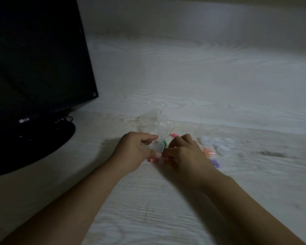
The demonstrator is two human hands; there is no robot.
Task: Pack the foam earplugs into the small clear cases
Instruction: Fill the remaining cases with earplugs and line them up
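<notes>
- Left hand [132,152]: fingers and thumb curled round a small clear case [156,145], held just above the table [201,85]; lid raised behind it, apparently open, though blur leaves the hinge unclear.
- Right hand [182,152]: fingers curled inward close against the right side of the case; appears to pinch a green earplug [165,143], of which only a sliver shows between fingertips and case.
- Deciding relation: green earplug at the case's right edge, touching or all but touching it, on the right hand's side; long axis seemingly upright, not certain. Judged step: seating that plug into the held case.
- Contents of the held case: cannot tell; walls too pale and blurred.
- Pink earplug [174,134] just beyond the right hand's fingertips, lying roughly left to right on the table.
- Further pink or red pieces [153,159] under the two hands, partly hidden; loose or held, not determinable.
- Crumpled clear bag [154,114] behind the case, contents indistinct.
- Right of the right hand: cluster of empty-looking clear cases [217,144], with orange earplugs [208,151] and purple earplugs [215,163] beside them, nearer the right hand.
- Dark monitor [34,59] at far left, well apart from the work.
</notes>
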